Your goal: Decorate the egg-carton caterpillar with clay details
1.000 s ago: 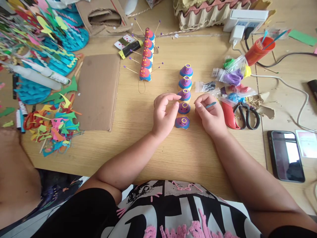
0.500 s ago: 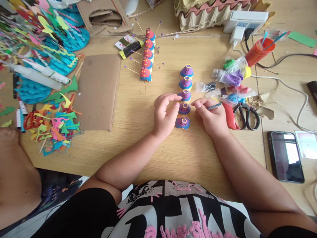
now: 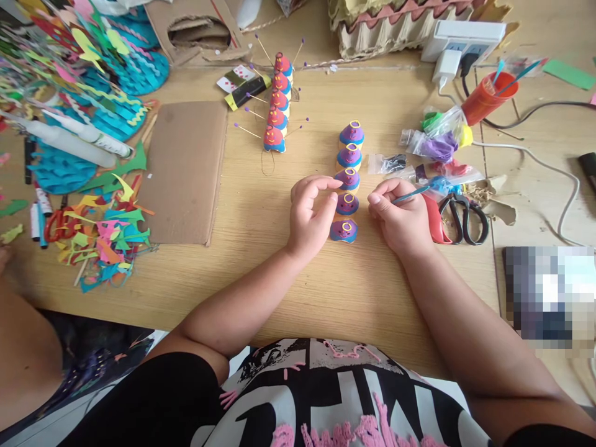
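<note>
A row of purple-and-blue egg-carton cups with yellow rings on top and small faces runs away from me. My left hand is beside the row's left side, thumb and index finger apart, fingertips close to the middle cups; nothing shows between them. To the right of the row, my right hand is closed around a thin blue tool, which points out to the right. Farther back on the left stands a second row of red-and-blue cups with purple-tipped sticks.
Cardboard and paper scraps lie left. On the right are bagged clay, black-handled scissors, a red cup and a power strip. Another person's arm is at the left edge.
My right hand has shifted slightly right, away from the cups, and the blue tool now shows more of its length. My left hand stays put. The other person's arm has moved left.
</note>
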`<state>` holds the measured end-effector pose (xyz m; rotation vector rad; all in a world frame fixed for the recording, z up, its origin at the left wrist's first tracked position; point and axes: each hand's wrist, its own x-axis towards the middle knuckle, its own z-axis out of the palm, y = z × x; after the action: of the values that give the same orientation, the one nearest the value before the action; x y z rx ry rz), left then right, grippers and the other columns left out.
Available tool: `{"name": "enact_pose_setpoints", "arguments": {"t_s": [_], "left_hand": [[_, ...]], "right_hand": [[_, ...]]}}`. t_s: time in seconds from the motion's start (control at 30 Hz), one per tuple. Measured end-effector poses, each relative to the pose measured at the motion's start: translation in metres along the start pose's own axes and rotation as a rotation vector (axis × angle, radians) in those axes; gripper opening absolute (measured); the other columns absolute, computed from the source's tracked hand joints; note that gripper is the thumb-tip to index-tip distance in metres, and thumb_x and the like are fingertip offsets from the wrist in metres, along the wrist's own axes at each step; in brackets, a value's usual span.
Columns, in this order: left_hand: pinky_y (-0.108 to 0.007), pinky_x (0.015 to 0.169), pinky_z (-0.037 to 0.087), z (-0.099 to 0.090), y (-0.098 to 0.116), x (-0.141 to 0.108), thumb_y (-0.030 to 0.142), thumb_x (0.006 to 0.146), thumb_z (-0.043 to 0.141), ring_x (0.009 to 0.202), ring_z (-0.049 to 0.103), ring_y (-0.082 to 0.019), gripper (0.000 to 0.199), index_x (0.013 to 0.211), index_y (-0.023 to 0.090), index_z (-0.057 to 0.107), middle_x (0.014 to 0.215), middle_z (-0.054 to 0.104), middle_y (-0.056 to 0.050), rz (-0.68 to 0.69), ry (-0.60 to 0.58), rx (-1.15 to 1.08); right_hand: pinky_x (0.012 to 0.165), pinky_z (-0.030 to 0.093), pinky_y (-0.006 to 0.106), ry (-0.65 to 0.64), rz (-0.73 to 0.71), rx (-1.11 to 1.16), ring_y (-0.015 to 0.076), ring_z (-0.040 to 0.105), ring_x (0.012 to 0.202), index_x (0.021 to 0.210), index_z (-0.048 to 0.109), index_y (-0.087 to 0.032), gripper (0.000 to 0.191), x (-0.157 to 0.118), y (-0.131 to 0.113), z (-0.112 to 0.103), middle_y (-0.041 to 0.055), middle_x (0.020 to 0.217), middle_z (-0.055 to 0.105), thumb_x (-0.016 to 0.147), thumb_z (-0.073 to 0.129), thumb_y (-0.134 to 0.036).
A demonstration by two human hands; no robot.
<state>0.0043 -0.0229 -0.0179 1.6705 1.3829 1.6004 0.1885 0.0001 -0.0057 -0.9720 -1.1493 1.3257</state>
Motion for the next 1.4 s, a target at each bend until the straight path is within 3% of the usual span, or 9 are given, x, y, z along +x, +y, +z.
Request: {"name": "enact_pose_setpoints", "arguments": {"t_s": [0.27,0.47,0.63,0.77,0.93,1.2,1.4], "left_hand": [[-0.042,0.114,0.051,0.0007,0.0004,0.0001,0.020,0.099,0.064,0.120,0.067,-0.022,0.014,0.108,0.027,0.071,0.114,0.075,-0.004,-0.006,0.012,-0.031],[-0.042,0.115,0.050,0.0004,-0.0002,-0.0001,0.025,0.102,0.063,0.121,0.067,-0.022,0.011,0.109,0.027,0.071,0.115,0.074,-0.004,-0.004,0.000,-0.009],[-0.043,0.116,0.049,0.0006,0.0003,-0.0001,0.027,0.102,0.063,0.122,0.067,-0.023,0.011,0.109,0.027,0.071,0.115,0.074,-0.005,-0.010,0.003,-0.017],[-0.043,0.116,0.050,0.0008,0.0006,0.0000,0.026,0.101,0.064,0.121,0.067,-0.022,0.011,0.109,0.027,0.072,0.115,0.074,-0.005,-0.014,0.009,-0.025],[-0.043,0.115,0.050,0.0008,0.0007,0.0001,0.027,0.101,0.064,0.121,0.067,-0.023,0.010,0.108,0.027,0.072,0.115,0.074,-0.005,-0.019,0.007,-0.025],[-0.043,0.116,0.050,0.0002,0.0011,0.0001,0.029,0.102,0.063,0.122,0.067,-0.023,0.010,0.109,0.027,0.071,0.116,0.074,-0.005,-0.020,-0.006,-0.003],[-0.042,0.115,0.051,0.0003,0.0034,0.0003,0.034,0.104,0.061,0.122,0.067,-0.022,0.013,0.109,0.027,0.071,0.116,0.074,-0.006,-0.021,-0.009,0.037]], "right_hand": [[0.048,0.027,0.029,0.049,0.001,-0.011,0.0098,0.034,0.049,0.074,0.059,-0.025,0.051,0.0010,-0.0048,0.0016,-0.0060,0.055,0.041,0.081,0.082,-0.070],[0.049,0.026,0.029,0.031,-0.035,-0.056,0.0100,0.034,0.050,0.062,0.054,-0.023,0.057,-0.0005,-0.0019,-0.0011,-0.0047,0.053,0.037,0.089,0.075,-0.068],[0.049,0.027,0.028,0.002,-0.026,-0.117,0.0095,0.040,0.052,0.078,0.071,-0.023,0.044,-0.0022,-0.0078,0.0023,-0.0044,0.058,0.050,0.082,0.085,-0.064],[0.049,0.027,0.027,0.001,-0.001,-0.130,0.0091,0.041,0.051,0.085,0.074,-0.024,0.042,-0.0026,-0.0092,0.0035,-0.0049,0.059,0.051,0.081,0.085,-0.064],[0.048,0.025,0.028,0.006,0.018,-0.121,0.0099,0.034,0.049,0.081,0.071,-0.024,0.045,-0.0026,-0.0044,-0.0002,-0.0060,0.052,0.041,0.087,0.077,-0.068],[0.050,0.027,0.030,-0.054,-0.003,-0.039,0.0099,0.032,0.050,0.064,0.046,-0.024,0.062,-0.0013,-0.0066,0.0029,-0.0052,0.056,0.036,0.089,0.071,-0.074],[0.049,0.024,0.030,-0.127,0.042,-0.024,0.0109,0.030,0.050,0.079,0.055,-0.027,0.050,-0.0017,-0.0088,0.0046,-0.0065,0.058,0.039,0.086,0.077,-0.072]]}}
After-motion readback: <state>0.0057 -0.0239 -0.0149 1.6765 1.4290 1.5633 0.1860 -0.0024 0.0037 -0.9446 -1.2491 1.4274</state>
